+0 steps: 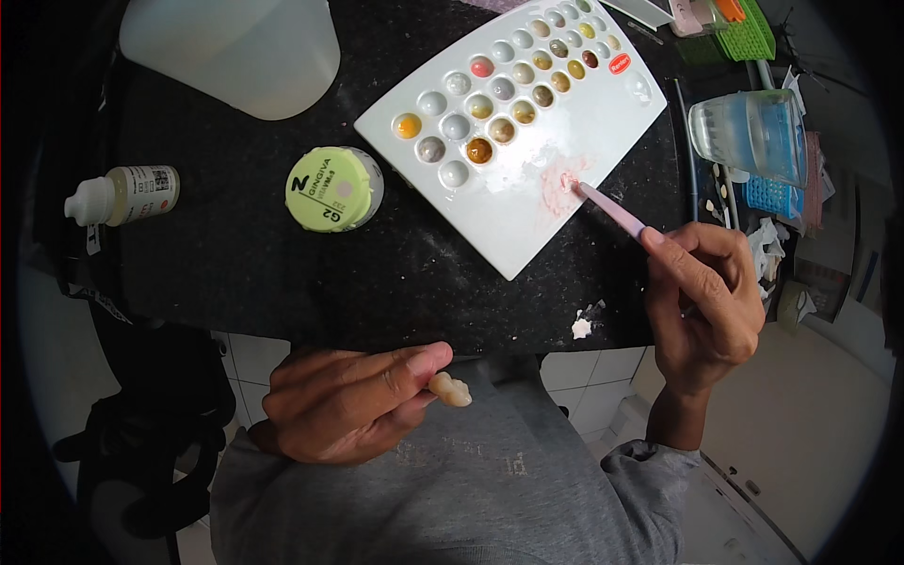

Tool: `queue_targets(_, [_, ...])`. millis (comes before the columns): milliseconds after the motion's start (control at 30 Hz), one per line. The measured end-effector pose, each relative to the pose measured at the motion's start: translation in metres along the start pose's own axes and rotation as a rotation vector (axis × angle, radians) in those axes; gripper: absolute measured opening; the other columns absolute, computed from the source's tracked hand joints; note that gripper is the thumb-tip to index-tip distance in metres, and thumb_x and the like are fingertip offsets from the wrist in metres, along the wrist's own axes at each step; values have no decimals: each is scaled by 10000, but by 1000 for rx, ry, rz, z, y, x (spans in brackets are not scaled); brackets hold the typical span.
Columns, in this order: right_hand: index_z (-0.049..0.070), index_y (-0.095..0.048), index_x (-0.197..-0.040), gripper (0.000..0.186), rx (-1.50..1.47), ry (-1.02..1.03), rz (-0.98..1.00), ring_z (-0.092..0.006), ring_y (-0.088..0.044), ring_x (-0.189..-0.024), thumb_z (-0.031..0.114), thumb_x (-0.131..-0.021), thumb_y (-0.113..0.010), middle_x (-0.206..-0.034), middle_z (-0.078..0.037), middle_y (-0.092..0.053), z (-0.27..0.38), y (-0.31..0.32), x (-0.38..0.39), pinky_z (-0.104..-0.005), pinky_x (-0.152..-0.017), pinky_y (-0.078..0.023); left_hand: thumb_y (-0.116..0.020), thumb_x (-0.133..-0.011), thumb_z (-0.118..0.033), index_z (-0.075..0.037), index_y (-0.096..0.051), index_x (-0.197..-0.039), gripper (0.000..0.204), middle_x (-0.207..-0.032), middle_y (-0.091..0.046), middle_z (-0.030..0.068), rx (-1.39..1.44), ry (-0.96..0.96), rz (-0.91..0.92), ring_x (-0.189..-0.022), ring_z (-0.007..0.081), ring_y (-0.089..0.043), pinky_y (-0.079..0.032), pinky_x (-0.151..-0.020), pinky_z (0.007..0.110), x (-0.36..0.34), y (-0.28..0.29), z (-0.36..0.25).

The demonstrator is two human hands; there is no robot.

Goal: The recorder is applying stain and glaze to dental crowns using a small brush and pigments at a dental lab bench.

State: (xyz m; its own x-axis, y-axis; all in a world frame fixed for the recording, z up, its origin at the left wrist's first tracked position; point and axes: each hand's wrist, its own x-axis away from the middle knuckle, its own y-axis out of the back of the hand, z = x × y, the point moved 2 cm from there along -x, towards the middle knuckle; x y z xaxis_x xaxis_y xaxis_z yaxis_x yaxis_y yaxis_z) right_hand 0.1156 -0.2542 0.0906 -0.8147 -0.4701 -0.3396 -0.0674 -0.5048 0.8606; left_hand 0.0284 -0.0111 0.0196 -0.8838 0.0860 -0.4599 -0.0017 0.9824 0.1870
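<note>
My left hand is closed near the desk's front edge, pinching a small cream-coloured dental restoration between its fingertips. In my right hand is a slim pale-pink tool, whose tip touches a smear of pink paste on the white mixing palette. The palette lies tilted on the desk, with rows of round wells holding yellow, brown, pink, grey and pale colours. A jar with a light-green lid stands left of the palette.
On the black desk are a translucent container, a white-capped bottle, a water glass, long tools, a white scrap and green and blue plastic holders. A black chair stands left.
</note>
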Motion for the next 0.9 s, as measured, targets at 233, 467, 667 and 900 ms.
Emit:
queue_targets(233, [26, -715, -1009, 429, -37, -63, 37, -128, -588, -679, -153, -627, -638, -864, -115, -597, 5, 0, -2, -210, -556, -475, -712, -744, 20, 42, -633, -992, 261, -893, -699, 170, -11, 5, -6, -784, 225, -708, -594, -603, 245, 1, 0, 0])
queue_targets(467, [24, -715, -1008, 434, -58, -53, 26, -129, -585, -675, -156, -621, -637, -863, -112, -596, 3, -1, -1, -207, -554, -466, -718, -744, 8, 33, -636, -982, 253, -893, -702, 159, -24, 0, -1, -783, 218, -709, -587, -591, 233, 2, 0, 1])
queue_targets(667, [12, -718, -950, 343, -10, -82, 30, -154, -574, -715, -158, -659, -652, -833, -107, -589, 5, 1, -3, -222, -599, -455, -717, -748, 3, 33, -632, -1002, 270, -901, -701, 161, -24, 1, 7, -786, 215, -709, -589, -600, 238, 2, 1, 2])
queue_targets(900, [26, -717, -987, 407, 36, -9, -33, -127, -583, -667, -156, -627, -656, -852, -108, -599, 5, 13, -14, -222, -571, -484, -701, -746, 29, 39, -625, -1012, 277, -917, -700, 159, -28, -7, 0, -794, 212, -708, -590, -624, 241, 2, 3, 0])
